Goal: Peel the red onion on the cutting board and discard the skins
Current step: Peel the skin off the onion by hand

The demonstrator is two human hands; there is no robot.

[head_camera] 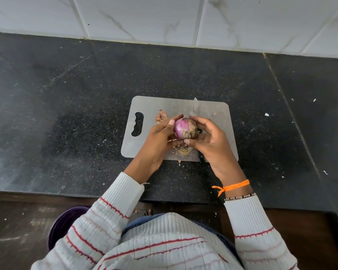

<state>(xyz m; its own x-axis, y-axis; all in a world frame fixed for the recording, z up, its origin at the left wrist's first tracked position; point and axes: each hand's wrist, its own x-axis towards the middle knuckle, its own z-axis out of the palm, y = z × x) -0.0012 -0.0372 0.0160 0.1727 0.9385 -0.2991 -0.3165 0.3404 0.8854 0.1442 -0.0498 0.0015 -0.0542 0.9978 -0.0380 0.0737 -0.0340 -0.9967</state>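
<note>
A red onion [183, 128] is held just above the grey cutting board [148, 104], between both hands. Its upper left shows shiny purple flesh; dry brown skin still clings to its lower right. My left hand [160, 137] grips its left side, thumb on top. My right hand [211, 139] curls round its right side, thumb under the front. A loose piece of skin [160, 116] lies on the board to the left. More skin scraps [182, 150] lie under the hands near the board's front edge.
A knife lies on the board behind the hands, its blade tip [195, 106] pointing away and its handle [201, 157] showing below my right hand. The board sits on a black stone counter [66, 114]. A purple bin [66, 225] stands on the floor at lower left.
</note>
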